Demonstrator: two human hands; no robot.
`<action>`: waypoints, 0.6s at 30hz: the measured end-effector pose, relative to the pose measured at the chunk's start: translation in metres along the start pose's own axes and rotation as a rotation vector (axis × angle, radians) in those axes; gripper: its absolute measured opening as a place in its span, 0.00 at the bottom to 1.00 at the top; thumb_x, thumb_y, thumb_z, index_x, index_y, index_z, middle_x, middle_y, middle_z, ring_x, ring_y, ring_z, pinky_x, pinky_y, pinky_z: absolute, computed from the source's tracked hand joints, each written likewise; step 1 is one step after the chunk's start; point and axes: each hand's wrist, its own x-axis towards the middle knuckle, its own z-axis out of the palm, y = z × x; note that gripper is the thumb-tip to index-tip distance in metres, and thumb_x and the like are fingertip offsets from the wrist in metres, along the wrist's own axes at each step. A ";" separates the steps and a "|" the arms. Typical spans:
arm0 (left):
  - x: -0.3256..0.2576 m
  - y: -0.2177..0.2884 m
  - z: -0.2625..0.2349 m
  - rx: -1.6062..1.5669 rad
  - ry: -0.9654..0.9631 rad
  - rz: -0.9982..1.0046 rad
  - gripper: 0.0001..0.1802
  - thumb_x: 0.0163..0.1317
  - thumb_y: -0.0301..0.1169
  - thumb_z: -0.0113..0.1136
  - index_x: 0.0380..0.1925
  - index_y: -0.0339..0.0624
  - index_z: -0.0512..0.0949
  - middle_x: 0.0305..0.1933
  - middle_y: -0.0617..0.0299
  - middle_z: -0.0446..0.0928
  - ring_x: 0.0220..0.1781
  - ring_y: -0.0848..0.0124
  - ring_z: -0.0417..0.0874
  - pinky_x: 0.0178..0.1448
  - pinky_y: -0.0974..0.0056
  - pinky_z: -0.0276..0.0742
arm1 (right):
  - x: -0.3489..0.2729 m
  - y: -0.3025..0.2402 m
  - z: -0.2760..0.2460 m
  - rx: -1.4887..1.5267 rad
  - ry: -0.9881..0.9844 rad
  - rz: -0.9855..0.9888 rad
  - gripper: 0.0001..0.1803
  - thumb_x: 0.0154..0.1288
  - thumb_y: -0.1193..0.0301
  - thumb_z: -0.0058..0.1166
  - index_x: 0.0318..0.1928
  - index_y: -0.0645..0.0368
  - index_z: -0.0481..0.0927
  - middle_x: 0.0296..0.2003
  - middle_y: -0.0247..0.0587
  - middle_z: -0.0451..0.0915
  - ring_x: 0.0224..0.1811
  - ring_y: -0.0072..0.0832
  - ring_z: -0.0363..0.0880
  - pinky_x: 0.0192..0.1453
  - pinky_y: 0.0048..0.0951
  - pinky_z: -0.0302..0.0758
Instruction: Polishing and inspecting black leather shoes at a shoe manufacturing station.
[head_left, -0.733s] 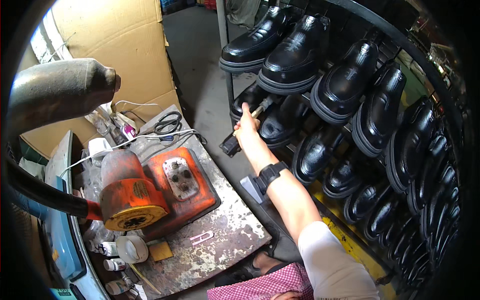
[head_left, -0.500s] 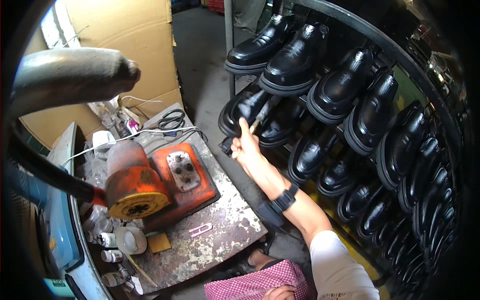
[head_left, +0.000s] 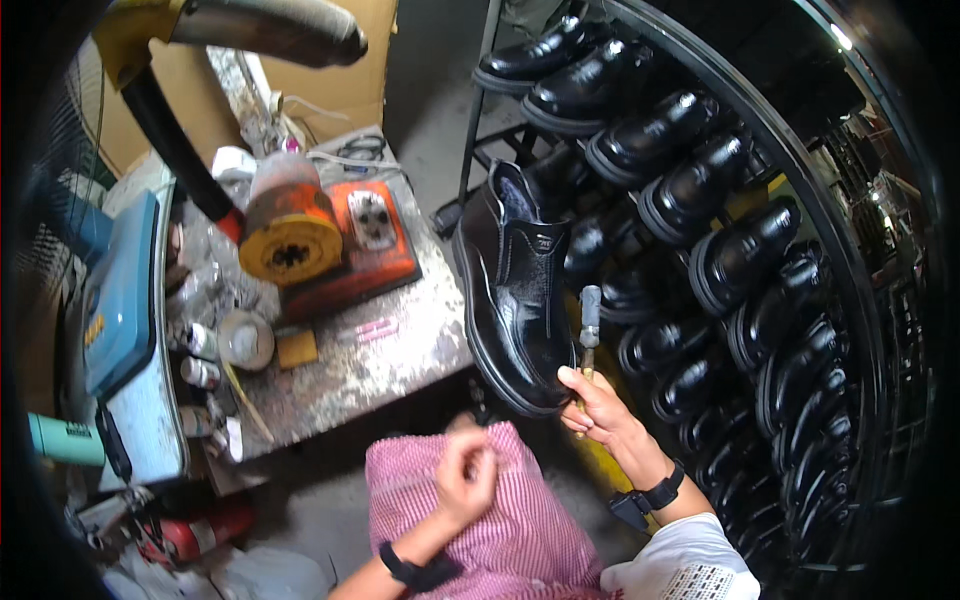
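Note:
A shiny black slip-on shoe (head_left: 528, 300) hangs in front of the rack, its toe low and its opening up. At the toe, my right hand (head_left: 600, 405) is closed on the shoe. The same hand clasps a thin brass-coloured tool with a grey head (head_left: 590, 318), which points upward beside the shoe. My left hand (head_left: 466, 482) hovers over the pink checked cloth (head_left: 510, 535) on my lap, with its fingers curled and slightly blurred. Nothing shows between them, and it is apart from the shoe.
Rows of black shoes (head_left: 722, 262) fill the metal rack on the right. To the left, a worn bench (head_left: 400, 345) bears an orange machine (head_left: 375, 250), small bottles (head_left: 200, 373) and a yellow pad (head_left: 297, 349). A hose with a metal nozzle (head_left: 275, 25) hangs over the bench.
My right hand has come back from the rack toward me, bringing the shoe out with it. My left hand has risen from my lap. The whole view has shifted.

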 end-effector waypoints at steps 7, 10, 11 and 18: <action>0.066 0.066 0.006 0.136 -0.012 0.164 0.19 0.53 0.20 0.62 0.46 0.34 0.71 0.42 0.58 0.72 0.34 0.75 0.78 0.35 0.73 0.77 | -0.097 0.014 0.032 -0.268 0.212 -0.041 0.11 0.60 0.69 0.60 0.32 0.52 0.69 0.18 0.20 0.63 0.14 0.08 0.57 0.16 0.16 0.53; 0.063 0.077 0.009 0.272 0.027 0.177 0.17 0.52 0.22 0.65 0.42 0.35 0.72 0.38 0.57 0.72 0.31 0.73 0.78 0.31 0.71 0.78 | -0.113 0.031 0.032 -0.481 0.254 -0.206 0.11 0.58 0.68 0.62 0.31 0.52 0.70 0.20 0.18 0.64 0.20 0.07 0.58 0.22 0.16 0.56; 0.060 0.085 0.009 0.373 0.021 0.219 0.13 0.53 0.22 0.63 0.39 0.34 0.72 0.35 0.58 0.73 0.30 0.73 0.79 0.32 0.71 0.77 | -0.119 0.036 0.029 -0.537 0.310 -0.148 0.12 0.57 0.68 0.63 0.34 0.57 0.74 0.25 0.22 0.69 0.27 0.10 0.63 0.30 0.17 0.64; 0.048 0.100 -0.004 0.459 -0.069 0.263 0.06 0.54 0.21 0.57 0.32 0.34 0.72 0.27 0.59 0.74 0.19 0.75 0.76 0.20 0.71 0.69 | -0.138 0.058 0.050 -0.513 0.286 -0.299 0.21 0.57 0.70 0.62 0.48 0.68 0.73 0.40 0.35 0.78 0.41 0.19 0.74 0.48 0.23 0.72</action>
